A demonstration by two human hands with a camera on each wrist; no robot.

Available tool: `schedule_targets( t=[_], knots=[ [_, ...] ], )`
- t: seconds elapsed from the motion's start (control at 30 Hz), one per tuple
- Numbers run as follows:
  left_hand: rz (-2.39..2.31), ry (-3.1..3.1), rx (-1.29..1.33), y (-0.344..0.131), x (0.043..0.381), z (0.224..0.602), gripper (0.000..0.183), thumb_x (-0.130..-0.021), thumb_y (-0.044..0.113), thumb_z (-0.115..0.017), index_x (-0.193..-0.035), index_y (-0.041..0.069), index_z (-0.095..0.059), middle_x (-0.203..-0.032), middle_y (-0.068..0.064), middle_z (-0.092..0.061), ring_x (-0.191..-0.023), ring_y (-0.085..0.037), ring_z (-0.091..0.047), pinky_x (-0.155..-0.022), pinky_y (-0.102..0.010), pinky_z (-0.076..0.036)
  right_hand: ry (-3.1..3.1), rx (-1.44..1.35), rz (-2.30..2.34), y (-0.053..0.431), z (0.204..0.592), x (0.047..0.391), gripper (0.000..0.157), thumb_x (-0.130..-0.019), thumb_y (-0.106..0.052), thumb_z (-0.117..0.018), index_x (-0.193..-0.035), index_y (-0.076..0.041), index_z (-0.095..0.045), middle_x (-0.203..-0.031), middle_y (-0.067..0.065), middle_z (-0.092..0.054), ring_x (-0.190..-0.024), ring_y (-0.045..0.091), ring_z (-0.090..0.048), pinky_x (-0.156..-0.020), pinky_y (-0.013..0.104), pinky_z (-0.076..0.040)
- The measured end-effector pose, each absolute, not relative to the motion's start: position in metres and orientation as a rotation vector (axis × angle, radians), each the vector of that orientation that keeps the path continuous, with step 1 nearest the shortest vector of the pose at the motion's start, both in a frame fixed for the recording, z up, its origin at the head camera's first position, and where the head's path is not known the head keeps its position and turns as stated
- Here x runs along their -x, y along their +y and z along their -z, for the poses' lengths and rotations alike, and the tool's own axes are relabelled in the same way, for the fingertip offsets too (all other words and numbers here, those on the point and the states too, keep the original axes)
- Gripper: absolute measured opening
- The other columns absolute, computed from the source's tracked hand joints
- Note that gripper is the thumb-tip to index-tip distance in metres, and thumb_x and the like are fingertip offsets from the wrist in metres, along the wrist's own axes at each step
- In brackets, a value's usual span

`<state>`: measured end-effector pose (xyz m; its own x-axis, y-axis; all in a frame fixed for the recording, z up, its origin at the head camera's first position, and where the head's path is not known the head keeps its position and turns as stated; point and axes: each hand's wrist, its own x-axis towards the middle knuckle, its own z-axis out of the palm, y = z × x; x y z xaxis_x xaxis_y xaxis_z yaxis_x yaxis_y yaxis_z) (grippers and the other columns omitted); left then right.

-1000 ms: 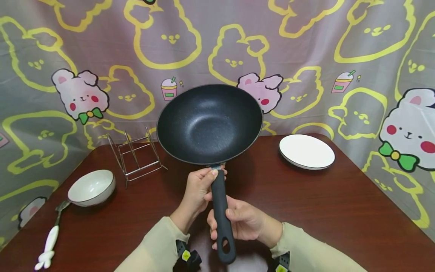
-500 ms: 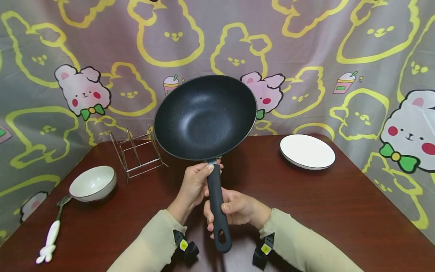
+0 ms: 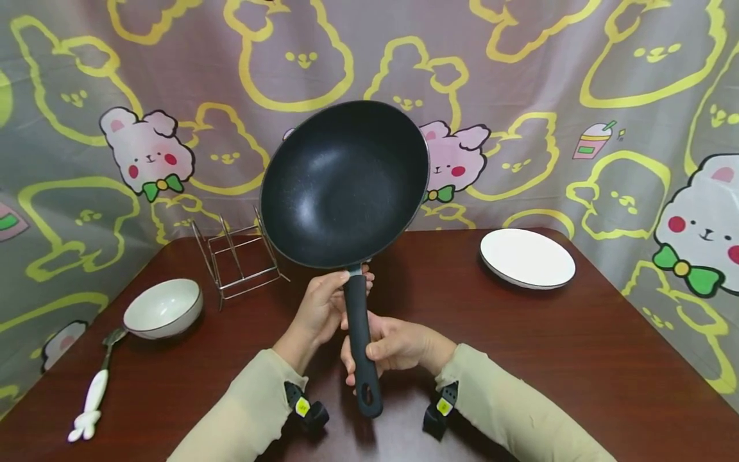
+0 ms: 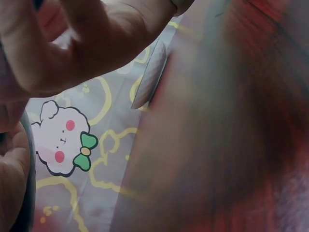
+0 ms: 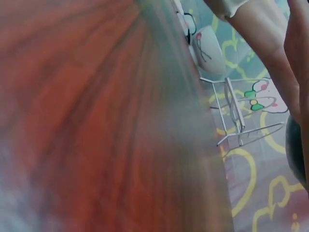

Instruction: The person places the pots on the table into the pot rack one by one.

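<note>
A black wok point(image 3: 349, 186) is held up over the table in the head view, its dark inside facing me and its rim tilted, higher on the right. My left hand point(image 3: 320, 301) grips the top of the black handle point(image 3: 359, 321) just under the pan, thumb on the front. Lower down, my right hand point(image 3: 398, 344) holds the same handle, with the thumb across it and fingers curled behind. The handle's end with its hanging hole sticks out below. In the right wrist view only a sliver of the wok point(image 5: 295, 150) shows at the right edge.
A wire rack point(image 3: 239, 263) stands at the back left. Nearer on the left are a white bowl point(image 3: 164, 309) and a spoon point(image 3: 95, 391) with a white rabbit-shaped handle. A white plate point(image 3: 527, 258) lies at the back right. A patterned curtain point(image 3: 519, 77) hangs behind the table point(image 3: 519, 346).
Both hands have shifted a little up and left with the wok. The pan has risen and tipped further, its right side going up. The handle's lower end has moved left and up.
</note>
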<state>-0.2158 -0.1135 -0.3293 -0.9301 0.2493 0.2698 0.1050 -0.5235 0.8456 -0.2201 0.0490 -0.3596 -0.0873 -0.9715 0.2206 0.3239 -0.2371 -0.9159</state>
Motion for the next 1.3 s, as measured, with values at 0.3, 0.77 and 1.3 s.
schedule_targets(
  t=[0.3,0.77,1.3],
  knots=[
    [-2.606,1.629,-0.462,-0.116,0.211,0.320,0.032,-0.090,0.014,-0.047,-0.107,-0.009,-0.061,-0.091,-0.006,-0.070,-0.089,-0.019,-0.067,-0.083,-0.035,-0.052,1.029,1.063,1.510,0.050,0.359,0.225,0.055,-0.083,-0.032,-0.067,-0.120,-0.023,-0.026,-0.097,0.001,-0.062,-0.094,0.020,-0.065,-0.077,0.042,-0.052],
    [-2.617,1.865,-0.374,-0.124,0.207,0.310,0.020,-0.088,0.004,-0.054,-0.092,-0.009,-0.068,-0.091,-0.009,-0.069,-0.084,-0.019,-0.068,-0.080,-0.033,-0.053,1.242,1.071,1.518,0.036,0.355,0.226,0.072,-0.085,-0.028,-0.066,-0.133,-0.014,-0.014,-0.092,0.007,-0.063,-0.086,0.021,-0.065,-0.068,0.042,-0.054],
    [-2.179,2.629,-0.159,-0.143,0.198,0.294,0.030,-0.078,0.011,-0.072,-0.102,-0.007,-0.068,-0.091,-0.011,-0.071,-0.089,-0.013,-0.064,-0.073,-0.022,-0.049,1.576,1.008,1.424,0.013,0.337,0.223,0.061,-0.088,0.002,-0.055,-0.134,-0.009,-0.017,-0.086,0.007,-0.058,-0.080,0.017,-0.061,-0.062,0.035,-0.053]
  ],
)
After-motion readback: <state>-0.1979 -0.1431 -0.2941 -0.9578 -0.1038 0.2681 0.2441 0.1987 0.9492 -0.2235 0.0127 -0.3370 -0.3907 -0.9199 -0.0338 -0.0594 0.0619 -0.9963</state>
